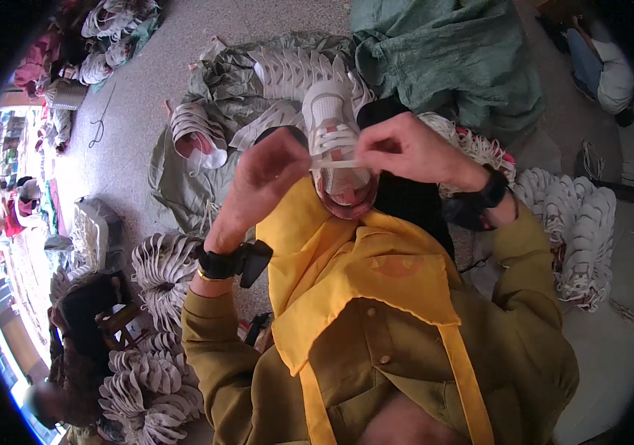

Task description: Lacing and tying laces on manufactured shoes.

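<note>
White sneaker (335, 141) with pink lining, toe pointing away from the wearer, held upright between the 2 hands above a yellow apron (346, 259). A flat white lace (335, 162) runs straight across the shoe's upper, stretched from one hand to the other. Left hand (269, 174), just left of the sneaker, fingers curled shut and pinching the lace's left end. Right hand (406, 148), just right of the sneaker, thumb and fingers closed on the lace's right end. Each wrist carries a black strap (231, 261). Beyond the hands, more white sneakers (287, 74) lie on a grey-green sheet (183, 178) on the floor; a green sack (450, 59) sits beyond the right hand. Stacks of white shoe parts (580, 230) lie right of the right hand, others (161, 274) below the left.
</note>
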Demonstrator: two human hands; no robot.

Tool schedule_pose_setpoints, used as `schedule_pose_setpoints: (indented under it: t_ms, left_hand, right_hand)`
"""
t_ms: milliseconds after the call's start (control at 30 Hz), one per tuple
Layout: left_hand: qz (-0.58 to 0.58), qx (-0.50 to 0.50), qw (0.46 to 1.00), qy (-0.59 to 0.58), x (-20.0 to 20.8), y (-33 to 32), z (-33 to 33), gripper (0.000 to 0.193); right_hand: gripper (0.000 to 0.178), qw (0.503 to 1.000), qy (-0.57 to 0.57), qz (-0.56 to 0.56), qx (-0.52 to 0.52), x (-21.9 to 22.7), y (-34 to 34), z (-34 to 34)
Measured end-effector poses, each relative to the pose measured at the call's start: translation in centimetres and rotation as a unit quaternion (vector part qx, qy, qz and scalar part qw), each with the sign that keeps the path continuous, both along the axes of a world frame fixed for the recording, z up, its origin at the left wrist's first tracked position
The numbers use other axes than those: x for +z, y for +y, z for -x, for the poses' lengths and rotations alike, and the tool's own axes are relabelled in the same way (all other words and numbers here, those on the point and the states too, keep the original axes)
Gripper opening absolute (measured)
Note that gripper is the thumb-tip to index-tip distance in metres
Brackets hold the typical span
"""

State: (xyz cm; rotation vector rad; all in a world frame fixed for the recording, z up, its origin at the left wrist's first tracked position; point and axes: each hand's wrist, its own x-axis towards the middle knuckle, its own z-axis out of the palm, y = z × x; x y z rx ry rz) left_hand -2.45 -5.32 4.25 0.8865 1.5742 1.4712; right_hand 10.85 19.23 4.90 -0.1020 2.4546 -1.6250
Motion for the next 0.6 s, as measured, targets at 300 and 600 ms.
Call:
schedule_pose_setpoints:
  t_ms: [300, 600]
  left_hand:
    - [0.038, 0.053, 0.996, -0.067, -2.1, -2.2, 1.3, 0.013]
    - [0.027, 0.088, 0.995, -0.039, -2.5, -1.8, 1.7, 0.021]
  right_hand:
    - [0.007, 0.975, -0.166, -0.015, -0.15, 0.1, 9.5, -8.7]
    - [0.009, 0.966, -0.166, -0.077, -0.183, -0.6, 10.9, -12.0]
